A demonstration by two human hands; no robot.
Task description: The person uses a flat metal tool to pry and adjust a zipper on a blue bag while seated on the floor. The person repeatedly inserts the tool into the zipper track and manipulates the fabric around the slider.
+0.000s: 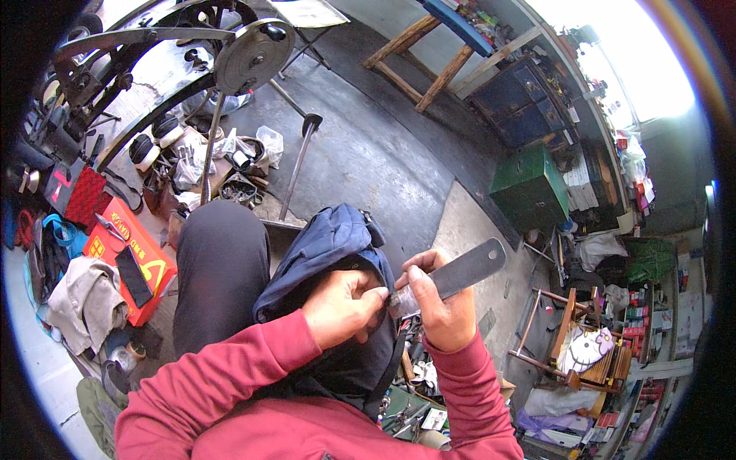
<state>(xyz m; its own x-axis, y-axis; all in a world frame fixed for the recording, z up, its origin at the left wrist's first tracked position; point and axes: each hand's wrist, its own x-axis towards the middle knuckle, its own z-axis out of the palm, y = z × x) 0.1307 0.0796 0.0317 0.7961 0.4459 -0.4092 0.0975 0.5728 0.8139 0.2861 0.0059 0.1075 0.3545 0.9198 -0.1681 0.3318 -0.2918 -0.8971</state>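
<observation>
A navy fabric bag [328, 244] lies across my lap, bunched up, with its far end over my knees. My left hand [345, 304] is closed on the bag's near right edge, thumb and fingers pinched together. In my right hand [443, 310] is a flat dark-grey metal blade [479, 265] with a rounded end and a small hole. Its rounded end points up and right. The other end, pale and wrapped-looking, comes out below my fingers beside the bag's edge, close to my left fingertips. Whether it touches the fabric I cannot tell.
A hand-cranked machine with a round metal wheel [254, 57] stands at the far left. An orange box [136, 261] carries a dark phone [134, 277]. A green metal box [529, 188] sits at the right, near a wooden chair [602, 360]. Tools lie below my right forearm.
</observation>
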